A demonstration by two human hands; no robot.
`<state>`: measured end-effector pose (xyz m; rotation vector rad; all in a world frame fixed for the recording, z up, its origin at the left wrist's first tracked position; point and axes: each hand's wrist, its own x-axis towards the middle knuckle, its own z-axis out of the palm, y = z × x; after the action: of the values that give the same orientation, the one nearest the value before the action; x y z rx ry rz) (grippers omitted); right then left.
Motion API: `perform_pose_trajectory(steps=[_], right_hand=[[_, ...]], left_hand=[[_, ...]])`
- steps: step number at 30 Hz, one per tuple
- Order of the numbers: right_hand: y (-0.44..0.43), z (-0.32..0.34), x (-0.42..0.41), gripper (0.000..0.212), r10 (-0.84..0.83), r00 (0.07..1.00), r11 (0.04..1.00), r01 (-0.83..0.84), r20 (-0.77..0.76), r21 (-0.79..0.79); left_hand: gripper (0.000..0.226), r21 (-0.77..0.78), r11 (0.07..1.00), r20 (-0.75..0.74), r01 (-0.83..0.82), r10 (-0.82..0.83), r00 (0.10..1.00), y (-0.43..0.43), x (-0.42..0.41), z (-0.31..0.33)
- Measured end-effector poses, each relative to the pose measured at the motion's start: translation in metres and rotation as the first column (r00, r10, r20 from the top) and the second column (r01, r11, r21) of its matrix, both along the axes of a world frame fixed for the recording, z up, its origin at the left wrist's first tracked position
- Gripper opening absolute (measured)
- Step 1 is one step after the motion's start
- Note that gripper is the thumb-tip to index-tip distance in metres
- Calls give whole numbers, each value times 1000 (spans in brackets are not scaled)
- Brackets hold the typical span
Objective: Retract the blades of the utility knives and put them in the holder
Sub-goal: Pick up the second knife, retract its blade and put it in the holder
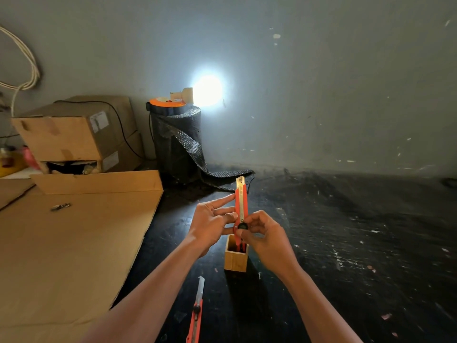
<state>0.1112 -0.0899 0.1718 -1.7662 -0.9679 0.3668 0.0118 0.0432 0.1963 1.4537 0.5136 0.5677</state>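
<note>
Both hands pinch upright orange knife above square wooden holder; blade out.

A dark, scuffed black table flecked with pale scraps carries everything. On its left lies a broad flat sheet of brown cardboard, with a small metallic object, perhaps a clip, resting on it. A small open-topped square wooden holder stands near the middle. Just in front lies an orange utility knife, blade extended. Farther back stand a roll of black bubble wrap and stacked brown cardboard boxes.
</note>
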Motion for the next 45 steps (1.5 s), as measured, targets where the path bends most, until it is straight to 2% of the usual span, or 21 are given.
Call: perform_pose_trajectory(steps=[9, 13, 17, 20, 24, 28, 35, 40, 45], right_hand=[[14, -14, 13, 25, -17, 998, 1000, 18, -58, 21], [27, -11, 29, 44, 3, 997, 1000, -2, -71, 21], [44, -11, 39, 26, 33, 996, 999, -31, -88, 16], [54, -19, 48, 20, 41, 991, 999, -37, -129, 31], [69, -41, 61, 21, -21, 994, 999, 18, -111, -29], [85, -70, 75, 19, -100, 991, 992, 92, -91, -83], [107, -111, 92, 10, -197, 978, 969, 184, -65, -166], [115, -134, 94, 8, -182, 980, 948, 154, -77, -278], [118, -150, 91, 9, -173, 984, 920, 144, -49, -365]], left_hand=[[53, -60, 998, 15, 17, -16, 1000, 13, 1, -18], [53, -52, 998, 32, 39, -37, 999, 16, 3, -32], [53, -30, 999, 27, 35, -34, 999, 22, 12, -52], [44, 26, 999, 1, -36, 36, 999, 31, 20, -70], [41, 189, 968, -153, -167, 197, 968, 53, 30, -102], [69, 273, 962, -362, -26, 128, 923, 73, 42, -131], [111, 145, 977, -560, 158, -50, 827, 92, 74, -169], [115, 112, 959, -615, 259, -138, 776, 103, 88, -187], [101, 143, 954, -609, 263, -125, 783, 110, 87, -194]])
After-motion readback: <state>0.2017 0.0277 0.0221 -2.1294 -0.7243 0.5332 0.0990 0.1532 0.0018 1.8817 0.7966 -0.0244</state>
